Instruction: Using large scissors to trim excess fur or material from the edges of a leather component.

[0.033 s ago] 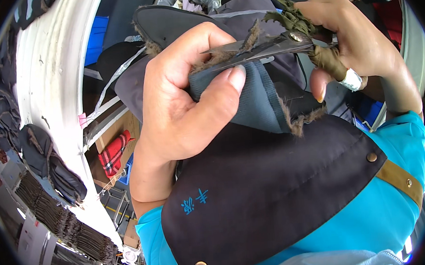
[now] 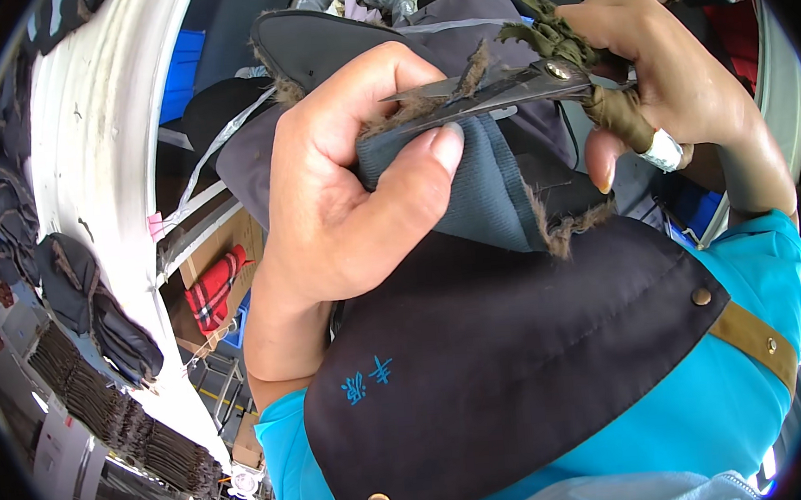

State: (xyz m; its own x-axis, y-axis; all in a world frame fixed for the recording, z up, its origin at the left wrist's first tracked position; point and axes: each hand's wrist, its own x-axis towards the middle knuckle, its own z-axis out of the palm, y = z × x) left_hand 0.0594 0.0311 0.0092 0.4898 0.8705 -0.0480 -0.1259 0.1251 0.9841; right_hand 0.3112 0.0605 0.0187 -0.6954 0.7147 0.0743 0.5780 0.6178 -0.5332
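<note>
Across the lower middle of the view, a dark apron (image 2: 517,325) covered most of a bright blue shirt (image 2: 487,430), and a long white surface (image 2: 102,159), perhaps a counter, curved along the left side. Both hands were raised above the apron, close to each other but not touching. The left hand (image 2: 349,179) was pinched on a blue-grey fabric piece (image 2: 484,188), its thumb laid over the ribbed face; the right hand (image 2: 666,64) was closed around the handles of a pair of scissors (image 2: 502,103). The fabric piece hung from the left hand's grip, just beneath the blades; whether it touched the apron could not be told. Olive cloth (image 2: 621,116) wrapped the handles, and brown fuzz (image 2: 557,236) fringed the fabric's edge, with another tuft (image 2: 474,70) standing up at the blades.

The step in hand looked like trimming that fuzz. Doing it well seemed to call for a taut edge, blades laid flat along the seam, and short snips that took the fibre without biting into the cloth. The left thumb's tip lay right beside the lower blade, so drawing it back before each closing would have been the safer habit.

Against the earlier frame, almost nothing differed: hands, scissors and fabric kept the same places.
</note>
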